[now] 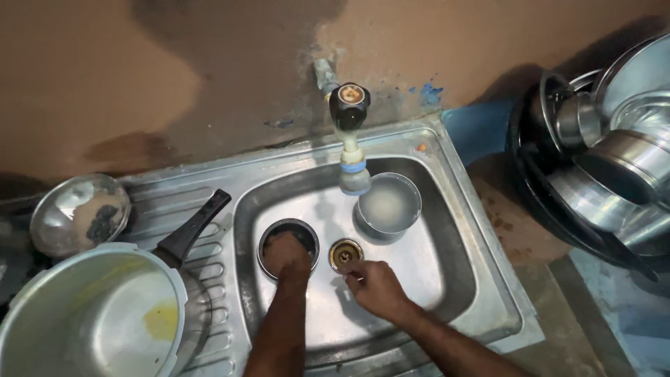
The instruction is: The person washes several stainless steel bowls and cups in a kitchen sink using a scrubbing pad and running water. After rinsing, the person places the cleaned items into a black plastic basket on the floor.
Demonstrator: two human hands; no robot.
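The left hand (285,255) is pushed down inside a small steel cup (288,246) on the sink (460,279) floor, its grip hidden. The right hand (377,287), fingers curled narrow, rests just right of the cup, beside the drain (346,254). A water-filled pot (388,207) stands under the tap (349,126).

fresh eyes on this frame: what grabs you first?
Two bare arms reaching into the steel sink: the left hand is pushed down inside a small steel cup, the right hand rests just beside the drain. Under the tap stands a second cup full of cloudy water. A big pressure cooker with yellow residue sits on the drainboard at left.
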